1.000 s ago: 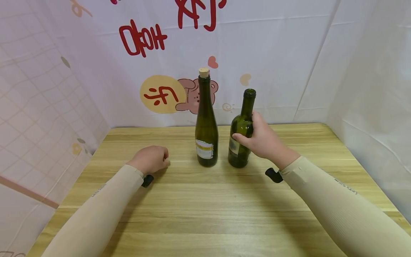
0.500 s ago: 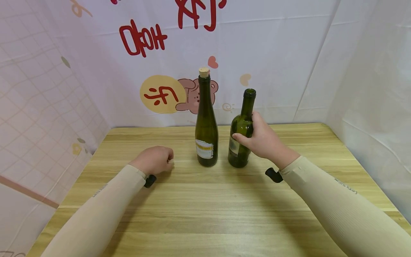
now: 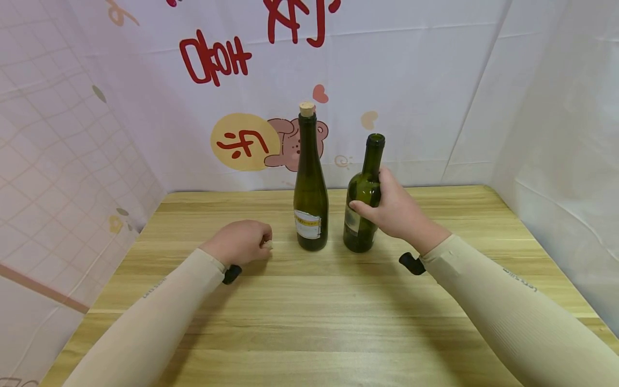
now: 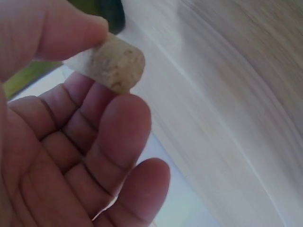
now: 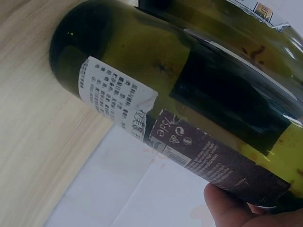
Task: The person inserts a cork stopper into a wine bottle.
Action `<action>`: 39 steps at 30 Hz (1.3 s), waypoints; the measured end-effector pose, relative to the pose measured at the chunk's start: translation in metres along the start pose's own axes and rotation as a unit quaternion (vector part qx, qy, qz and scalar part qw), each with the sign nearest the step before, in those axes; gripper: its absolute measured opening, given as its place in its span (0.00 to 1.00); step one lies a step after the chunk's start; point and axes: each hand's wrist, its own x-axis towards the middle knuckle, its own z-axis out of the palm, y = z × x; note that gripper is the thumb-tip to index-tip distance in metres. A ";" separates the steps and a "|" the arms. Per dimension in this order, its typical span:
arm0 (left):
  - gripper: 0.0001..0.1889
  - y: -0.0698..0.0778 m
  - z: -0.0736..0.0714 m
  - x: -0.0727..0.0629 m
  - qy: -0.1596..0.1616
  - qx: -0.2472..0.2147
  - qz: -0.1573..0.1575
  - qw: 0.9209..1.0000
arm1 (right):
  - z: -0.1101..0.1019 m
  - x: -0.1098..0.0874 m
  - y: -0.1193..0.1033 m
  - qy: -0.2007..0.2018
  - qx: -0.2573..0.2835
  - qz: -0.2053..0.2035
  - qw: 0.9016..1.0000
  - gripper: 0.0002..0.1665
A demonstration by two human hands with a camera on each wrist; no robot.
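Between thumb and fingers, my left hand (image 3: 240,242) pinches a small tan cork (image 4: 118,64), its speckled end facing out in the left wrist view. This hand is low over the table, left of both bottles. My right hand (image 3: 398,209) grips the shoulder of a shorter green wine bottle (image 3: 360,226), which stands upright with an uncovered mouth. Torn paper labels cover part of this bottle (image 5: 175,94) in the right wrist view. Close to its left stands a taller green bottle (image 3: 311,183) with a cork (image 3: 307,109) in its mouth and a white and yellow label.
Both bottles stand on a light wood-grain table (image 3: 309,322). Behind it hangs a white printed cloth (image 3: 411,70) with red lettering and a cartoon bear (image 3: 292,148). More cloth hangs at the left and right sides.
My left hand has moved right, bringing the cork toward the bottles. My right hand and both bottles look unmoved.
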 end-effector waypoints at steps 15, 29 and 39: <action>0.07 0.020 0.001 0.003 -0.001 -0.009 0.040 0.999 | 0.001 0.000 0.000 0.000 0.001 0.004 1.000 0.45; 0.13 0.039 -0.003 0.005 0.012 0.003 0.081 0.997 | 0.000 0.000 0.001 -0.001 -0.003 0.009 1.000 0.46; 0.09 0.053 -0.007 0.007 0.015 0.003 0.102 0.995 | -0.002 -0.001 -0.002 -0.009 -0.001 0.014 1.000 0.48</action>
